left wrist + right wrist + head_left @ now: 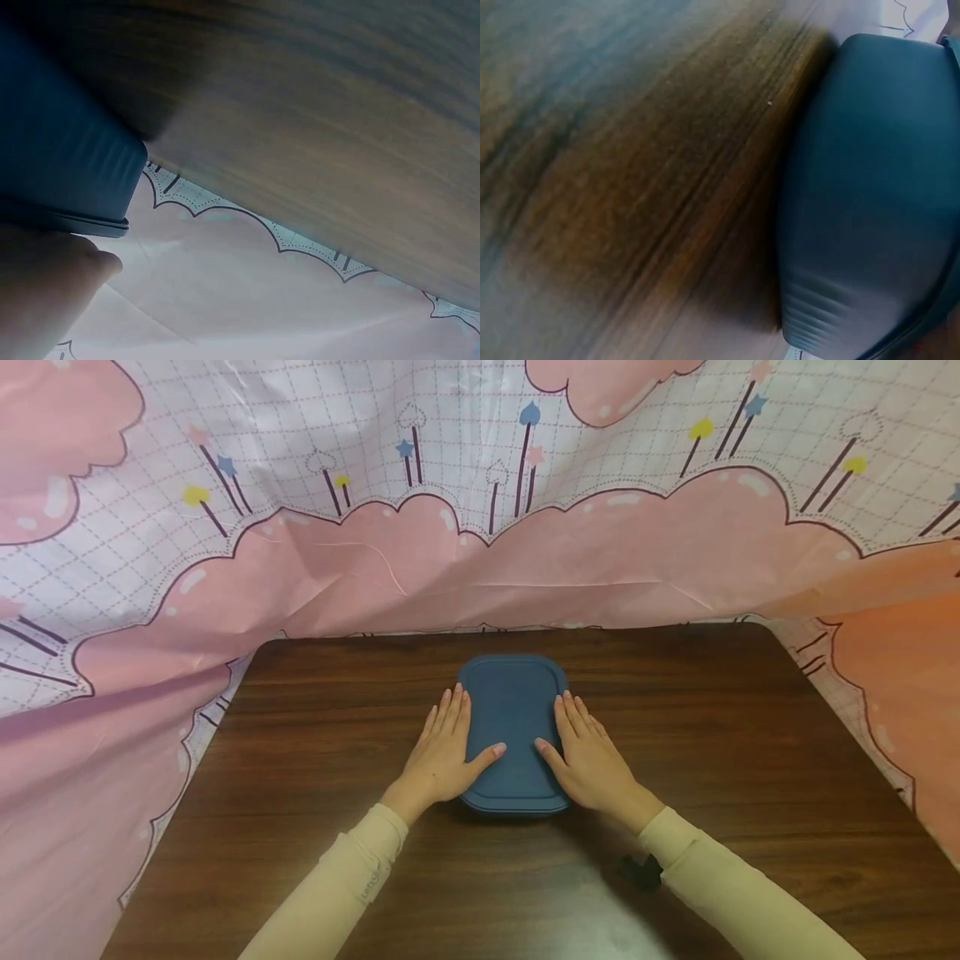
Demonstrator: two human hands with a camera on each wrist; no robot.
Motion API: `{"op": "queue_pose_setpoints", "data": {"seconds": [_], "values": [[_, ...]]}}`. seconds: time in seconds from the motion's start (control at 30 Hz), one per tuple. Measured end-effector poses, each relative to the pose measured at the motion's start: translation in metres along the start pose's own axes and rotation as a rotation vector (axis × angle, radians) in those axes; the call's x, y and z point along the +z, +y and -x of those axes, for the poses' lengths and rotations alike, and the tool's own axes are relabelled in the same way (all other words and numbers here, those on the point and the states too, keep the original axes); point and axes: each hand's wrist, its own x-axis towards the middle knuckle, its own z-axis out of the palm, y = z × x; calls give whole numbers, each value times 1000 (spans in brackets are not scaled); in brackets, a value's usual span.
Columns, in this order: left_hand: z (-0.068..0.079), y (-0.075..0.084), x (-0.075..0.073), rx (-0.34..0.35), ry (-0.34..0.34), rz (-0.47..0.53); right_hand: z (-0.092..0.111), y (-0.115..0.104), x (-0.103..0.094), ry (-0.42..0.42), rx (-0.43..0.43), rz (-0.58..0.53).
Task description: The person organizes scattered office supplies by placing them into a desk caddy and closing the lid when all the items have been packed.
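A blue lidded box (516, 710) with rounded corners stands on the brown wooden table, its lid on. My left hand (442, 752) lies flat along the left rim of the lid, fingers straight and thumb reaching over the top. On the opposite rim, my right hand (592, 756) rests the same way with its fingers extended. The left wrist view shows the box's ribbed side (67, 142) with part of the left hand (52, 285) at the lid's edge. In the right wrist view the other side of the box (870, 180) fills the right; that hand is mostly out of sight.
The wooden table (337, 693) spreads around the box. A pink and white patterned cloth (480, 560) hangs behind its back edge and down both sides. Beneath the right sleeve a small dark object (641, 871) shows; its kind is unclear.
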Motion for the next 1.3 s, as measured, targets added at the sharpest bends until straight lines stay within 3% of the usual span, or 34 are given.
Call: {"op": "queue_pose_setpoints", "data": {"seconds": [0.47, 0.83, 1.03, 1.2, 1.3], "values": [[11, 5, 4, -28, 14, -13, 8, -6, 7, 18, 14, 15], [7, -2, 2, -30, -2, -5, 1, -2, 11, 16, 6, 16], [20, 0, 2, 31, 2, -43, 6, -1, 9, 60, -20, 22], [31, 2, 3, 30, -46, -64, 12, -1, 8, 22, -29, 42], [34, 3, 3, 31, -34, -67, 14, -2, 9, 15, -24, 49]]}}
